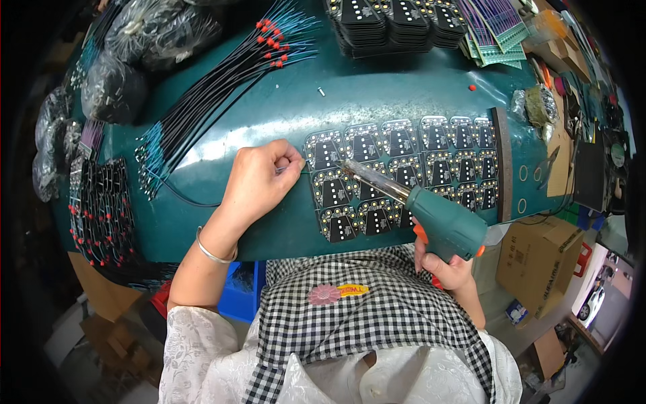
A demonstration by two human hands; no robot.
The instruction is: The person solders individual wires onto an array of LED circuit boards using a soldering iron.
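- two hands were at work over a dark green table (pixel 377 94), both near a block of small black circuit boards (pixel 404 168) laid out in rows.
- the left hand (pixel 259 178) was closed, its thumb and fingertips pinched on a thin black wire (pixel 202 202) whose end met the leftmost board of the block; a silver bangle (pixel 214 252) sat on that wrist.
- the right hand (pixel 447 269) was wrapped around the grip of a green soldering gun (pixel 437 219) with orange trim, fingers curled shut on it at the table's near edge.
- the gun's metal tip (pixel 350 165) pointed up and to the left, lying over the boards and ending just beside the left hand's fingertips.
- a fan of black wires with red caps and blue ends (pixel 229 81) lay spread across the table to the left, well apart from the boards.
- stacks of more black boards (pixel 390 23) stood at the far edge.
- clear plastic bags (pixel 134 47) of small parts were heaped at the far left.
- a black-and-white checked apron (pixel 363 323) covered the person's front, below the table edge.
- a cardboard box (pixel 538 252) stood on the floor to the right.
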